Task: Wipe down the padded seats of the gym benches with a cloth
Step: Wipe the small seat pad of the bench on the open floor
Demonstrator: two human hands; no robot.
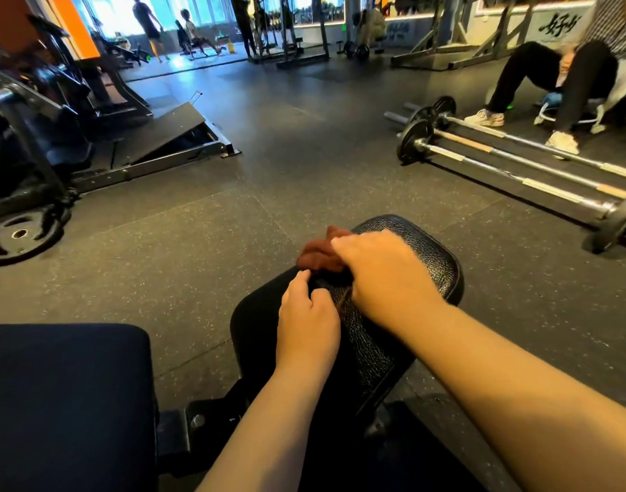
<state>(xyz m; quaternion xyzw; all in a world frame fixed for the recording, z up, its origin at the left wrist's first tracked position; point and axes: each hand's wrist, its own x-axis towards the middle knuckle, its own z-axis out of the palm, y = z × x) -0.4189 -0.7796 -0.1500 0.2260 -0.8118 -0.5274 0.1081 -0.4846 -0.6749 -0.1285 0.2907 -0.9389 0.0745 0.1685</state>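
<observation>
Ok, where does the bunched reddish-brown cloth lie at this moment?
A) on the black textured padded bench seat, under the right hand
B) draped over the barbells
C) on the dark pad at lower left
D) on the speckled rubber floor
A: the bunched reddish-brown cloth sits on the black textured padded bench seat, with the right hand on it and the left hand beside it.

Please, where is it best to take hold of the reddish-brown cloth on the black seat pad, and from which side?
Probably grip the bunched far end of the reddish-brown cloth, coming from the left. That end lies heaped at the left edge of the black padded seat, uncovered by the right hand.
</observation>
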